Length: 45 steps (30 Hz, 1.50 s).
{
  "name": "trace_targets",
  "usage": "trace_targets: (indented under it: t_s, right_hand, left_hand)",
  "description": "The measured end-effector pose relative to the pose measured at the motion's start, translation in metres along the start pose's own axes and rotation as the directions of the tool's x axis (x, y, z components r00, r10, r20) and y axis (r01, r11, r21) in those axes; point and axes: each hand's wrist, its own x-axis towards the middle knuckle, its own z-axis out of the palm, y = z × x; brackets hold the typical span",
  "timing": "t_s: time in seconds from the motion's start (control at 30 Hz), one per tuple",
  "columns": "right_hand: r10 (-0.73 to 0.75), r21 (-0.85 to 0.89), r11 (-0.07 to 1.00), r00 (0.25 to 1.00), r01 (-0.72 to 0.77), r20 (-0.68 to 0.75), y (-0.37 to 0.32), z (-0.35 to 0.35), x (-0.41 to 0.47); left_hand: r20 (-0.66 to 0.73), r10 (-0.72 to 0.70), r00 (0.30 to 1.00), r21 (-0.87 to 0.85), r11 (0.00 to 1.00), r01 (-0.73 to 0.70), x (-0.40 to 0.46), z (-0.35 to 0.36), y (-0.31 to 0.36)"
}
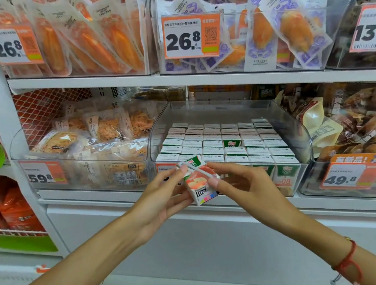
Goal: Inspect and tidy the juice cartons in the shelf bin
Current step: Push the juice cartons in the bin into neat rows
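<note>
— Carton (199, 180), where is it?
— Near side of the clear bin (300, 139), tilted, above the packed cartons (227, 142). Left hand (165, 197) and right hand (242, 182) pinch it by the fingertips.

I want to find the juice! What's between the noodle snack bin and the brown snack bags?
In the head view, the clear bin of juice cartons sits between them, cartons packed in rows.

I see a white shelf (122, 194) carrying three clear bins side by side — shredded-snack packs (83, 140) left, juice cartons (227, 142) in rows middle, brown pouches (354, 111) right.
</note>
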Motion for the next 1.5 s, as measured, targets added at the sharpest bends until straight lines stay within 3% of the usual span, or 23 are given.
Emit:
trace_targets:
  t_s: [0.17,0.4,0.5,0.63,0.83,0.9,0.93,1.0,1.03,1.1,1.17,1.27,1.4,1.5]
  right_hand:
    - [0.15,0.112,0.983,0.988,-0.145,-0.037,0.003,-0.001,0.001]
    - [0.2,0.066,0.978,0.98,-0.2,0.008,0.003,-0.003,0.002]
    - [0.057,-0.163,0.986,0.997,-0.048,0.053,0.002,-0.004,0.0]
    - [-0.237,-0.456,0.856,0.969,0.242,0.07,0.0,-0.004,-0.002]
    - [-0.497,-0.731,0.489,0.84,0.477,0.217,0.0,-0.003,0.002]
    - [-0.52,-0.723,0.527,0.842,0.446,0.14,0.0,-0.002,0.003]
    - [-0.483,-0.655,0.647,0.875,0.389,0.043,-0.001,-0.002,0.003]
    - [-0.27,-0.345,0.916,0.95,0.204,-0.157,-0.003,0.0,0.004]
    - [-0.139,-0.169,0.98,0.967,0.104,-0.214,-0.004,0.0,0.005]
    - [0.12,0.137,0.987,0.958,-0.086,-0.261,-0.003,-0.002,0.008]
    - [0.322,0.335,0.911,0.923,-0.243,-0.208,-0.004,-0.008,0.009]
    - [0.422,0.323,0.871,0.901,-0.371,-0.104,-0.002,-0.012,0.007]
    - [0.511,0.229,0.835,0.859,-0.5,0.012,-0.004,-0.011,0.005]
    - [0.542,0.2,0.819,0.839,-0.538,0.039,-0.003,-0.009,0.006]
  left_hand:
    - [0.001,-0.164,0.986,0.098,0.982,0.163,0.0,-0.003,-0.002]
    - [-0.013,-0.156,0.988,0.091,0.984,0.156,0.004,-0.004,-0.003]
    - [-0.094,-0.015,0.995,0.121,0.992,0.027,0.005,0.0,-0.002]
    - [-0.167,0.171,0.971,0.139,0.979,-0.149,0.004,0.006,0.0]
    - [-0.15,0.15,0.977,0.084,0.987,-0.139,0.002,0.006,-0.002]
    - [-0.123,0.146,0.982,0.082,0.987,-0.137,0.001,0.005,0.0]
    - [-0.103,0.147,0.984,0.085,0.987,-0.138,0.001,0.005,0.001]
    - [-0.072,0.148,0.986,0.128,0.982,-0.138,-0.001,0.004,0.002]
    - [-0.053,0.144,0.988,0.173,0.976,-0.133,-0.002,0.003,0.002]
    - [-0.016,0.107,0.994,0.236,0.966,-0.1,-0.001,0.003,-0.001]
    - [0.034,0.048,0.998,0.196,0.979,-0.054,0.0,0.004,-0.003]
    - [0.104,-0.009,0.995,0.071,0.997,0.001,0.003,0.004,-0.005]
    - [0.0,-0.184,0.983,-0.157,0.971,0.182,0.007,0.003,0.0]
    - [0.012,-0.276,0.961,-0.182,0.945,0.273,0.007,0.002,0.0]
